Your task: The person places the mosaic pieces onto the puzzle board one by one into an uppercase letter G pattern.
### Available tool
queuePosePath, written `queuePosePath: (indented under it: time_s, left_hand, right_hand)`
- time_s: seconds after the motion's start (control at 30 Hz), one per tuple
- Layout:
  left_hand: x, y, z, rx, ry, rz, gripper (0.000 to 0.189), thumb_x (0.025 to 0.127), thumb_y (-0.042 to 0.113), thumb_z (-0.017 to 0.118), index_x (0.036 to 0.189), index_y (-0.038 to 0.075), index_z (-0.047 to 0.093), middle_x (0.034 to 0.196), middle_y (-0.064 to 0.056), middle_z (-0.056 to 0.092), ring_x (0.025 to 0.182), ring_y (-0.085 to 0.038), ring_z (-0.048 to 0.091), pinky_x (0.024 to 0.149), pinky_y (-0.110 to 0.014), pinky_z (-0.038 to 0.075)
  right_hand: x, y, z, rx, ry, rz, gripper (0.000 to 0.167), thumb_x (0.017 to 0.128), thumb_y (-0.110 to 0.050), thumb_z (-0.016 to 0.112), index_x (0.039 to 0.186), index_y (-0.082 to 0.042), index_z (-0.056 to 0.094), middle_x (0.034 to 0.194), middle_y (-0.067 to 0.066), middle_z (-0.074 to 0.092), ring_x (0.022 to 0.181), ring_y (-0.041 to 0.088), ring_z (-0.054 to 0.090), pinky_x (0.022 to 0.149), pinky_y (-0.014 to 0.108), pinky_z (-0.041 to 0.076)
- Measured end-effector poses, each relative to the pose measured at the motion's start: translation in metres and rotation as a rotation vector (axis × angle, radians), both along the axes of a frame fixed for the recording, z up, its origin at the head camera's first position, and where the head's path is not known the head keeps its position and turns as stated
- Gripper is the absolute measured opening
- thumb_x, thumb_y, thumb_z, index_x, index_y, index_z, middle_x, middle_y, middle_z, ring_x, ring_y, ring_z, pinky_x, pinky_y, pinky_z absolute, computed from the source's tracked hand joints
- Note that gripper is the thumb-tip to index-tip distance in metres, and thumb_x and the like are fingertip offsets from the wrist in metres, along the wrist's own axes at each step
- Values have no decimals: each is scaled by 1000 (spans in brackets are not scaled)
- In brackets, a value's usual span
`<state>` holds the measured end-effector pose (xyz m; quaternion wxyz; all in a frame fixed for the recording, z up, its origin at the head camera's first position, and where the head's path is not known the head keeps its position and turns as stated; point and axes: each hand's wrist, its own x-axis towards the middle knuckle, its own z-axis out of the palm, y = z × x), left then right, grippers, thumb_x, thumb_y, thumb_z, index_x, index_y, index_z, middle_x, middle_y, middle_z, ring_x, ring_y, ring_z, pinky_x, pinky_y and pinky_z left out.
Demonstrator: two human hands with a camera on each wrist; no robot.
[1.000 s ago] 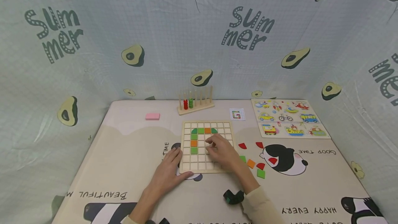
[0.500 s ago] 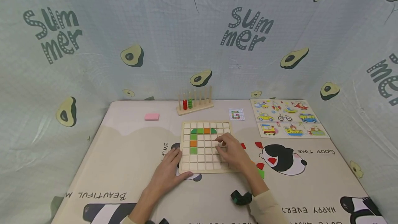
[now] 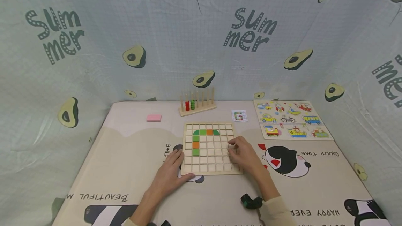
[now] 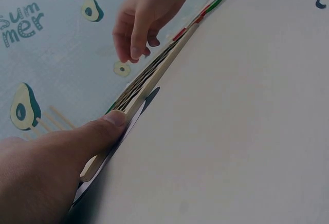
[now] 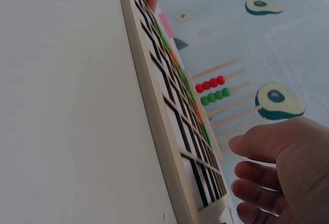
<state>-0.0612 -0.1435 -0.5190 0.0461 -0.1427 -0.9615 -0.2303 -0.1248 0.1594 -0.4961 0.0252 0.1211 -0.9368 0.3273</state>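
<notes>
A wooden grid board lies in the middle of the table. Green tiles and orange tiles sit in its cells, forming a top row and a left column, with dark green rounded corner tiles. My left hand rests against the board's near left corner, fingers along the left side; in the left wrist view its thumb touches the frame. Over the board's right edge is my right hand, fingers loosely bent with nothing between them. It hides part of the loose pieces there.
Red quarter-round pieces lie right of the board. Behind stand a peg rack with red and green beads, a pink block and a card with a coloured G. A vehicle puzzle lies at back right. A fabric wall rises behind.
My right hand has drawn back rightward from the middle of the board to its right edge, covering several loose tiles. My left hand stays at the corner; the placed tiles look the same.
</notes>
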Motion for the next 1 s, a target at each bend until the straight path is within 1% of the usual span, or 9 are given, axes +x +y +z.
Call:
queuePosePath:
  time_s: [0.3,0.43,0.63,0.87,1.0]
  left_hand:
    - [0,0,0,-6,12,-3,92,80,62,74,144,0,52,152,-17,50,144,-35,43,115,-48,43]
    - [0,1,0,-8,8,0,91,80,62,73,144,0,52,151,-17,50,144,-35,43,116,-47,43]
    - [-1,2,0,-8,-12,8,90,81,62,73,144,0,52,152,-16,50,145,-34,42,117,-47,41]
    - [-1,2,0,-12,-10,6,90,81,61,74,144,0,52,152,-17,49,144,-35,42,117,-47,42]
    - [-1,2,-1,-12,-2,5,91,81,61,74,144,0,52,152,-17,49,144,-35,43,116,-48,43]
  right_hand:
    - [-2,22,-4,-31,-34,-55,28,92,-18,68,119,-9,67,110,3,62,94,16,56,84,34,55]
    - [-4,29,-8,-6,-39,-78,29,92,-18,68,119,-9,67,112,5,63,94,17,57,84,34,56]
    - [-9,40,-13,17,-28,-96,30,91,-16,71,119,-6,67,111,9,63,93,20,58,85,38,56]
    - [-9,51,-15,29,-40,-102,33,91,-20,71,120,-4,67,111,10,62,96,22,58,88,41,56]
    - [-8,55,-17,60,-54,-105,36,92,-24,71,121,-4,68,111,10,62,96,22,57,87,39,56]
